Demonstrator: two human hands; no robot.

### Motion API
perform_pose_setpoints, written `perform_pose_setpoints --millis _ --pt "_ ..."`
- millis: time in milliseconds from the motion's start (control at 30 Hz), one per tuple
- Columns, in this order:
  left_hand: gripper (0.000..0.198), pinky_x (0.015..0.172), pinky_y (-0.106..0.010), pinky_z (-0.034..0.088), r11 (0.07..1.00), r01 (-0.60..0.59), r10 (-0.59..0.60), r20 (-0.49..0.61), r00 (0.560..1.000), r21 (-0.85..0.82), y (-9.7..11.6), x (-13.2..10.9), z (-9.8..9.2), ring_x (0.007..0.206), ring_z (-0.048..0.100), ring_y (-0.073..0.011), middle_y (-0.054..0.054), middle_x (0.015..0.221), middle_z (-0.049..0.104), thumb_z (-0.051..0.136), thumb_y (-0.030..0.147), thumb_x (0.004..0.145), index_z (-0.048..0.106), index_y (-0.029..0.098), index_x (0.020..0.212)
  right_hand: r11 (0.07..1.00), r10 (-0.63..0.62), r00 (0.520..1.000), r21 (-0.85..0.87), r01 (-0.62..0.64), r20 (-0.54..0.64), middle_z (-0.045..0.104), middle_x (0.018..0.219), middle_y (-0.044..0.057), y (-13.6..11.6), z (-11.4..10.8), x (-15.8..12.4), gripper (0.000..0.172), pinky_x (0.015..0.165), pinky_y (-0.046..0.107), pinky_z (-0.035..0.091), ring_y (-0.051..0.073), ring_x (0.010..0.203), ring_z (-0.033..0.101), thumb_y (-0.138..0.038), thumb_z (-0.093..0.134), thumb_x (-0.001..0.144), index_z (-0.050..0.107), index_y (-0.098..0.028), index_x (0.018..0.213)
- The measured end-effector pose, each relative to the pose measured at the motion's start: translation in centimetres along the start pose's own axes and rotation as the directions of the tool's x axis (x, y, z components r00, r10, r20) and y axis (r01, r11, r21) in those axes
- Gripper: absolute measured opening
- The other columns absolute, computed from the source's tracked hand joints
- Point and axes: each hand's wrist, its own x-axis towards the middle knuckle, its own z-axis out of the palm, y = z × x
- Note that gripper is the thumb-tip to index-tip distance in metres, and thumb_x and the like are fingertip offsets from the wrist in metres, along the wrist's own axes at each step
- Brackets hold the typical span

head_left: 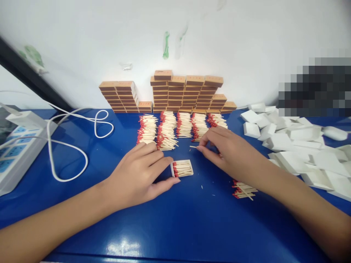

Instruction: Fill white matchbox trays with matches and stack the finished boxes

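A white matchbox tray (pixel 184 176) lies on the blue table, filled with red-headed matches whose heads face left. My left hand (pixel 138 170) holds the tray's left end between thumb and index finger. To the right of it, my right hand (pixel 226 148) pinches a single match (pixel 193 147) between thumb and fingertips, just above the table. Rows of loose matches (pixel 168 129) lie behind both hands; the rightmost row is partly covered by my right hand. A smaller pile of matches (pixel 243 190) lies under my right forearm.
Stacked brown matchboxes (pixel 175 95) line the wall at the back. White empty trays (pixel 293 146) are heaped on the right. At left, a white power strip (pixel 30 146) and a looped white cable (pixel 51 153) lie on the table (pixel 175 226).
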Motion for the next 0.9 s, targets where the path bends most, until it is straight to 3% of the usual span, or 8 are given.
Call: perform_pose_setpoints --millis 200,367,467,533,633,700,800,900 --pt "0.030 0.074 -0.037 0.050 1.000 0.002 -0.002 0.001 1.000 0.002 0.0 0.0 0.0 0.081 0.060 -0.0211 -0.005 0.083 0.069 0.072 0.042 0.103 0.074 0.013 0.110 0.998 0.052 0.999 0.030 -0.052 0.002 0.070 0.087 0.005 1.0 -0.7 -0.1 0.004 0.071 0.035 0.051 0.023 0.080 0.066 -0.025 0.059 0.100 0.063 -0.024 0.099" --pt "0.030 0.074 -0.037 0.050 1.000 -0.002 0.002 -0.001 1.000 -0.002 0.0 0.0 0.1 0.080 0.059 -0.0216 -0.005 0.083 0.069 0.073 0.042 0.103 0.074 0.012 0.109 0.998 0.057 0.996 0.000 -0.057 0.071 0.074 0.092 0.008 0.9 -0.3 -0.4 0.022 0.075 0.038 0.055 0.028 0.095 0.072 -0.025 0.052 0.103 0.063 -0.022 0.121" --pt "0.031 0.074 -0.038 0.050 1.000 -0.004 0.004 -0.002 1.000 -0.005 0.0 0.0 0.1 0.081 0.059 -0.0223 -0.005 0.083 0.068 0.074 0.041 0.102 0.074 0.011 0.107 0.993 0.115 0.985 -0.045 -0.110 0.132 0.075 0.082 0.005 0.8 -0.4 -0.6 0.029 0.064 0.034 0.050 0.025 0.075 0.072 -0.028 0.051 0.106 0.061 -0.021 0.132" --pt "0.031 0.074 -0.038 0.050 1.000 -0.004 0.004 -0.003 1.000 -0.006 -0.1 -0.1 0.1 0.081 0.059 -0.0224 -0.005 0.082 0.068 0.075 0.041 0.102 0.074 0.011 0.108 0.990 0.138 0.981 -0.060 -0.131 0.134 0.078 0.085 0.005 0.9 -0.5 -0.6 0.028 0.064 0.035 0.051 0.024 0.072 0.073 -0.030 0.048 0.108 0.063 -0.021 0.130" --pt "0.031 0.073 -0.038 0.049 1.000 -0.004 0.004 -0.004 1.000 -0.010 -0.1 -0.1 0.1 0.080 0.058 -0.0223 -0.005 0.082 0.067 0.075 0.041 0.101 0.074 0.011 0.108 0.998 0.059 0.991 -0.026 -0.057 0.117 0.080 0.112 0.010 1.5 -0.7 -0.6 0.029 0.079 0.039 0.057 0.026 0.093 0.076 -0.026 0.045 0.110 0.069 -0.023 0.125" --pt "0.031 0.072 -0.039 0.049 1.000 -0.004 0.004 -0.001 1.000 -0.011 -0.1 -0.1 0.1 0.080 0.058 -0.0223 -0.005 0.082 0.067 0.075 0.040 0.101 0.074 0.010 0.108 1.000 0.001 0.991 0.018 -0.003 0.136 0.076 0.120 0.011 1.9 -0.8 -0.6 0.031 0.082 0.040 0.058 0.026 0.098 0.075 -0.023 0.046 0.108 0.070 -0.024 0.128" --pt "0.031 0.073 -0.039 0.050 1.000 -0.006 0.006 -0.002 1.000 -0.012 0.0 0.0 0.1 0.080 0.058 -0.0223 -0.005 0.082 0.067 0.075 0.040 0.102 0.074 0.010 0.108 0.997 -0.036 0.984 0.068 0.025 0.172 0.071 0.118 0.010 2.2 -0.8 -0.5 0.029 0.078 0.037 0.057 0.022 0.092 0.071 -0.021 0.049 0.107 0.072 -0.026 0.123" --pt "0.031 0.073 -0.039 0.049 1.000 -0.007 0.007 -0.005 1.000 -0.014 0.0 0.0 0.1 0.080 0.058 -0.0225 -0.005 0.082 0.068 0.075 0.040 0.101 0.075 0.010 0.108 0.996 -0.039 0.980 0.089 0.022 0.194 0.069 0.109 0.009 2.0 -0.9 -0.4 0.017 0.077 0.035 0.055 0.022 0.090 0.069 -0.024 0.055 0.107 0.072 -0.025 0.107"
